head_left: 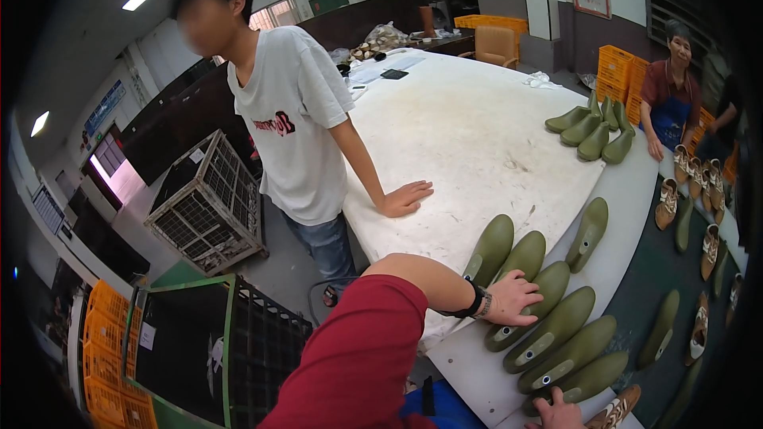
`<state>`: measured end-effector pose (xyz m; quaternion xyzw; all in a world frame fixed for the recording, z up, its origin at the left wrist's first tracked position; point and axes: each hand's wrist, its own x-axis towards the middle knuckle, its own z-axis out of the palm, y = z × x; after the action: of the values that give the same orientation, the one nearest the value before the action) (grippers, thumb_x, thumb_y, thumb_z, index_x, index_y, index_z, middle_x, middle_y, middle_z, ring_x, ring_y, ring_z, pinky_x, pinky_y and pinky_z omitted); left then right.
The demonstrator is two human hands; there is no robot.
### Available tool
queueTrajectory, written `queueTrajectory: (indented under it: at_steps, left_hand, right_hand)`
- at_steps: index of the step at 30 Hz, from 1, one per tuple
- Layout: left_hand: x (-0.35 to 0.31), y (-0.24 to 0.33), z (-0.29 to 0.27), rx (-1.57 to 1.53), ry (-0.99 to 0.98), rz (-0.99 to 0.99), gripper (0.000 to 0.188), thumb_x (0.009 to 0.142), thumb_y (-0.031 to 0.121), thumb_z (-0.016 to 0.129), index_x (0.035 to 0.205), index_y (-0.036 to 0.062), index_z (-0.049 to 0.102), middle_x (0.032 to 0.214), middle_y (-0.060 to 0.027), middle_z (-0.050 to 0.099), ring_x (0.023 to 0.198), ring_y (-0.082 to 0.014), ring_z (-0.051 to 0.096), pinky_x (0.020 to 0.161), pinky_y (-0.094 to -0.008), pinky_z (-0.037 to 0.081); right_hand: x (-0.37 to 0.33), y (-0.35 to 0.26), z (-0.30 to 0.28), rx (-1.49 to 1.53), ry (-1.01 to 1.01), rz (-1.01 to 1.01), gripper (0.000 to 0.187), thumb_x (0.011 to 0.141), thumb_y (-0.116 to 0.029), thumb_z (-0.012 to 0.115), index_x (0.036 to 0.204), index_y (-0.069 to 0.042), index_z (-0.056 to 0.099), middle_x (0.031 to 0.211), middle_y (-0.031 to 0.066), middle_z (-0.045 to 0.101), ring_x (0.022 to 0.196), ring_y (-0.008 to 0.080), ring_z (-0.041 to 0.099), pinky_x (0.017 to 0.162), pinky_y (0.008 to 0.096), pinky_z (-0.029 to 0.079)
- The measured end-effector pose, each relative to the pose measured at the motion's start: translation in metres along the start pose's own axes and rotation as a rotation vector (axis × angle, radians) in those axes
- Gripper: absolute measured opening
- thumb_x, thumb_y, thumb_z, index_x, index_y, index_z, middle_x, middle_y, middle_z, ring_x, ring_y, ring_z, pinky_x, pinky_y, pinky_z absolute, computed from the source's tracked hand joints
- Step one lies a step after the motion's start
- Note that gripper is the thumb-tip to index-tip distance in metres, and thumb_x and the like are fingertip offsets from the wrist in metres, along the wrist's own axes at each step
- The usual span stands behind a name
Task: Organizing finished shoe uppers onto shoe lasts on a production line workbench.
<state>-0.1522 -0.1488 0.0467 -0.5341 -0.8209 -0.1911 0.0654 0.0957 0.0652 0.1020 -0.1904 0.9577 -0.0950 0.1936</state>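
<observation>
Several green shoe lasts lie side by side on the near part of the white table [477,183], one of them a middle last [550,280]. My left hand [513,299], with a dark band and a watch at its wrist, rests over the lasts with its fingers apart. At the lower edge, my right hand [559,411] has bent fingers on the heel end of the nearest shoe last [596,376]. Part of that hand is cut off by the picture's edge. Next to it lies a brown and white shoe [618,408].
A person in a white T-shirt [290,119] leans one hand on the table. More lasts [594,141] stand at its far right corner. A dark green conveyor belt [636,334] carries shoes and lasts; another person [671,99] stands beyond. Left are a black crate cart [230,334] and orange crates [107,357].
</observation>
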Motion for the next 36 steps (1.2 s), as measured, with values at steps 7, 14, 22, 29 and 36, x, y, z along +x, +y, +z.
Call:
queueTrajectory:
  at_steps: [7,14,22,29,36]
  left_hand:
    - [-0.002,0.000,-0.003,-0.014,-0.032,-0.029,0.048,0.081,0.044,0.055,0.110,0.0064,0.059,0.111,-0.0145,0.056,0.099,-0.0250,0.056,0.099,-0.0451,0.030]
    - [0.003,0.007,0.004,-0.029,-0.042,-0.016,0.048,0.080,0.045,0.055,0.108,0.0067,0.060,0.109,-0.0142,0.057,0.099,-0.0259,0.056,0.098,-0.0444,0.032]
    - [-0.007,0.005,-0.031,0.112,-0.106,-0.022,0.048,0.083,0.044,0.055,0.115,0.0090,0.059,0.117,-0.0128,0.058,0.109,-0.0249,0.054,0.099,-0.0440,0.033]
    - [0.009,0.010,-0.015,0.053,-0.079,0.014,0.044,0.080,0.039,0.059,0.113,0.0089,0.059,0.117,-0.0115,0.058,0.106,-0.0242,0.054,0.099,-0.0441,0.031]
    - [0.012,0.013,-0.015,0.031,-0.097,0.009,0.044,0.079,0.037,0.060,0.113,0.0086,0.059,0.117,-0.0128,0.057,0.104,-0.0255,0.055,0.100,-0.0433,0.029]
  right_hand:
    - [0.002,-0.004,0.007,0.034,0.025,0.026,0.052,0.072,-0.026,0.071,0.115,-0.008,0.047,0.123,0.0308,0.044,0.069,0.0405,0.059,0.059,0.0458,0.050]
    - [-0.010,-0.007,0.001,0.069,0.064,0.009,0.053,0.075,-0.025,0.068,0.119,-0.006,0.046,0.124,0.0259,0.046,0.076,0.0384,0.059,0.065,0.0443,0.050]
    - [-0.020,0.011,-0.020,0.256,0.281,-0.068,0.048,0.080,-0.026,0.065,0.122,-0.012,0.048,0.127,0.0185,0.041,0.082,0.0378,0.061,0.069,0.0419,0.053]
    - [-0.133,0.032,-0.032,-0.021,-0.456,0.388,0.046,0.078,-0.041,0.066,0.105,-0.007,0.053,0.078,0.0116,0.064,0.073,0.0309,0.064,0.062,0.0408,0.051]
    - [-0.145,0.016,0.020,0.171,-0.014,0.579,0.052,0.080,-0.049,0.061,0.108,-0.009,0.045,0.064,0.0151,0.060,0.060,0.0365,0.061,0.055,0.0433,0.048]
